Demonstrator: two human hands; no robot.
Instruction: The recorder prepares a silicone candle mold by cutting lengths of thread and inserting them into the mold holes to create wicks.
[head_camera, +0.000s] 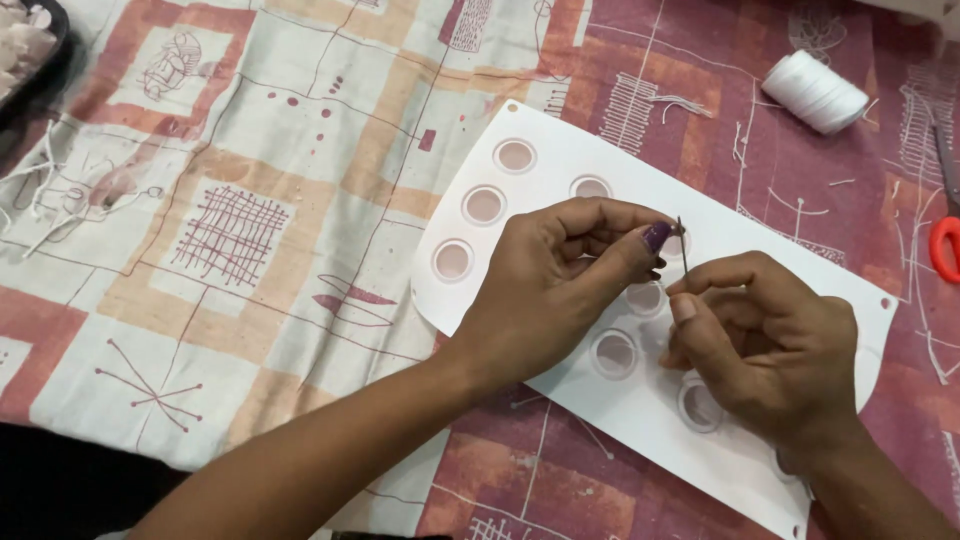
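Note:
My left hand (560, 285) pinches a thin needle (681, 232) upright between thumb and forefinger, just above a white card sheet (560, 170) with several round holes. My right hand (765, 350) is curled close beside it, thumb and forefinger pressed together near the needle's tip; a thread between them is too fine to make out. Both hands hover over the middle of the sheet, hiding some of its holes.
A spool of white thread (818, 90) lies at the upper right. Red-handled scissors (945, 235) sit at the right edge. Loose white thread scraps (50, 195) lie at the left. A dark bowl (45, 60) of pale pieces is in the top left corner. A patterned cloth (250, 230) covers the surface.

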